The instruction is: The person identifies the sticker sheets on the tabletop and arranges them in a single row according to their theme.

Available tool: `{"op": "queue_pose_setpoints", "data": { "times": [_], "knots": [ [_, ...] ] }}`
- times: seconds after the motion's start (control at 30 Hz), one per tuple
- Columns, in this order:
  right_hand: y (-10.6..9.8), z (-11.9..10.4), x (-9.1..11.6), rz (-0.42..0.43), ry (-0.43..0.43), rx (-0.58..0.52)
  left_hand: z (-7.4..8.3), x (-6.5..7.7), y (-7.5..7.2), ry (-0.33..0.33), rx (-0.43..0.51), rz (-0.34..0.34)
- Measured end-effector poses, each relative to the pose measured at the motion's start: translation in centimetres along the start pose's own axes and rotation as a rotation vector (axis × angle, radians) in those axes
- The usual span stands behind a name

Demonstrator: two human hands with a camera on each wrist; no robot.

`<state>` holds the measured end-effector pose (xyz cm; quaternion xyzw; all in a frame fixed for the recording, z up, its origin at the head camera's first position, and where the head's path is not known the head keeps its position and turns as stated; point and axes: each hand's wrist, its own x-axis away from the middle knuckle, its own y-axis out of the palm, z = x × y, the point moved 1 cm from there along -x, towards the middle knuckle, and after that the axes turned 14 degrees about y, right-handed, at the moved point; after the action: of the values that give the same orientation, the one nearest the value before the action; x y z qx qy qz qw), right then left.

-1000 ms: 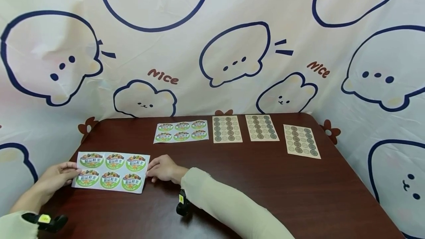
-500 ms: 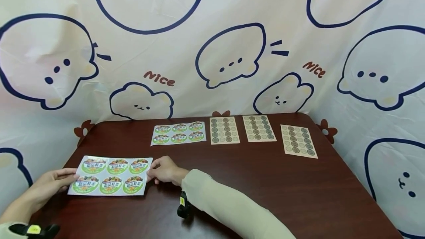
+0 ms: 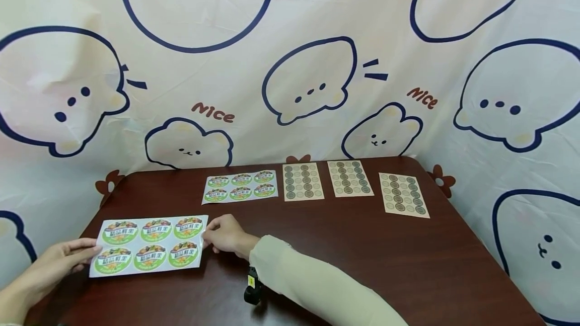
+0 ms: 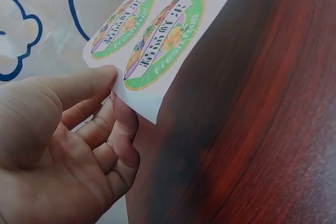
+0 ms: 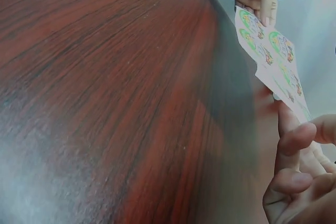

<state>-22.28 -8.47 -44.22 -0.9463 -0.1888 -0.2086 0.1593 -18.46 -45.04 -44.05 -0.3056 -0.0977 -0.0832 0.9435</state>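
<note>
A white sheet of round fruit stickers [image 3: 142, 245], printed in green with fruit and lettering, is held up above the table between both hands. My left hand [image 3: 56, 268] pinches its left edge between thumb and fingers; the left wrist view shows the thumb on top of the sticker sheet [image 4: 139, 95] near a corner. At the opposite edge, my right hand [image 3: 228, 235] pinches the sheet. In the right wrist view the sticker sheet [image 5: 268, 56] appears tilted, and the curled right-hand fingers [image 5: 296, 137] are at its near end.
Along the back of the dark wooden table [image 3: 362, 265] lie a second fruit sticker sheet [image 3: 240, 186] and three cream sheets with small round stickers: one [image 3: 303, 181], another [image 3: 350, 178] and a third [image 3: 404, 195] farther right. A patterned cloth [image 3: 254, 79] hangs behind.
The left hand and the sheet's left end have shifted left and lower in the head view. The right hand keeps its hold and has barely moved. The whole head view has shifted slightly.
</note>
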Motion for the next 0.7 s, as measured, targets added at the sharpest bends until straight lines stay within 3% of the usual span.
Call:
{"op": "queue_pose_setpoints", "data": {
  "times": [0.17, 0.47, 0.7],
  "knots": [
    [-0.5, -0.2, 0.7, -0.002, -0.022, 0.025, 0.6, 0.3, 0.4, -0.011, -0.001, -0.007],
    [-1.8, 0.1, 1.9, -0.041, -0.077, -0.004, 2.1, 1.0, 1.3, -0.028, -0.103, -0.049],
    [-3.2, 1.0, 2.4, -0.055, -0.095, -0.022, 3.0, 1.2, 2.0, 0.021, -0.117, -0.067]
  ]
}}
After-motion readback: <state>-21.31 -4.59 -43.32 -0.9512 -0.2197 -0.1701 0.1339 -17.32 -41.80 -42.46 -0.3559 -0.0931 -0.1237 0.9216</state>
